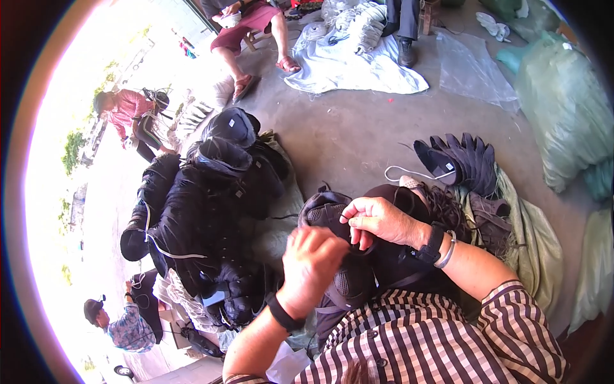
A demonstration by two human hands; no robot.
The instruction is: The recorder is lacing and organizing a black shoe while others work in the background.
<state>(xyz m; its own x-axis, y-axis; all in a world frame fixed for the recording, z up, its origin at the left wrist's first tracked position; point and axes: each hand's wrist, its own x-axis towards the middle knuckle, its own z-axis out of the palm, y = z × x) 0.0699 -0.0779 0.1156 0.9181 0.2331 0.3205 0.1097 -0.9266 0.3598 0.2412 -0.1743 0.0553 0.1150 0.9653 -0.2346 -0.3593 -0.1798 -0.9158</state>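
Observation:
A dark shoe upper (pixel 325 212) with mesh panels rests in my lap, under and just beyond my hands. My right hand (pixel 387 221) is closed above it, with thumb and forefinger pinching the end of a thin dark lace. Beside it on the left, my left hand (pixel 314 261) is curled with its fingers pressed together. What those fingers hold, if anything, is hidden. Below the hands, another mesh part (pixel 350 281) of dark footwear lies against my lap.
Large stacks of black shoe uppers (pixel 224 173) rise on my left, tied with white cord. Nested dark uppers (pixel 465 163) lie on the right by a pale sack (pixel 527 237). Green bags (pixel 566 105) and a white sheet (pixel 355 64) lie farther off. Other people sit beyond.

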